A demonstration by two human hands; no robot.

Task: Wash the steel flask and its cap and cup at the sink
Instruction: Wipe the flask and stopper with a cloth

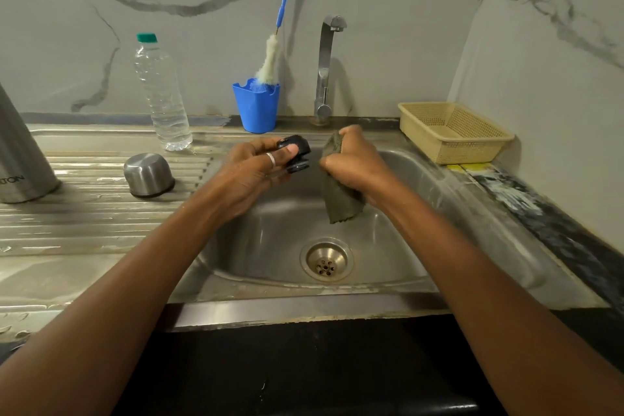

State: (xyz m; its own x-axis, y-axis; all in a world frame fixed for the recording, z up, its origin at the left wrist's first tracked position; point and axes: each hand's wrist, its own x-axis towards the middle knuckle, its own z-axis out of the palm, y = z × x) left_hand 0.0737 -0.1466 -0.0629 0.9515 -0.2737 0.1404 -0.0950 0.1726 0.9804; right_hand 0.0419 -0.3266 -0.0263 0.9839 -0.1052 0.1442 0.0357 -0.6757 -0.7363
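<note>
Grips the black flask cap (pixel 297 154) in the left hand (pixel 256 169), above the far left part of the sink basin (pixel 270 246), with thumb and fingers curled round its upper part and the narrower threaded end pointing down and to the right. Wears a silver ring (pixel 271 159) on one finger of that hand. Clutches a grey cloth (pixel 339 203) in the right hand (pixel 354 162), fist closed on the bunched top, with the loose end hanging down toward the basin. Holds cloth and cap just beside each other; cannot tell whether they touch.

Has the steel cup (pixel 148 174) mouth-down on the ribbed drainboard (pixel 84 213), left of the basin and well apart from both hands. Has the steel flask (pixel 20 152) upright at the far left edge of the drainboard, only partly in view.

Along the back wall, from left to right: a clear plastic water bottle (pixel 162 94) with a green cap, a blue holder (pixel 256 108) with a long-handled bottle brush (pixel 270 61) leaning in it, the steel tap (pixel 326 67), and a cream plastic basket (pixel 452 132) on the counter to the right.
</note>
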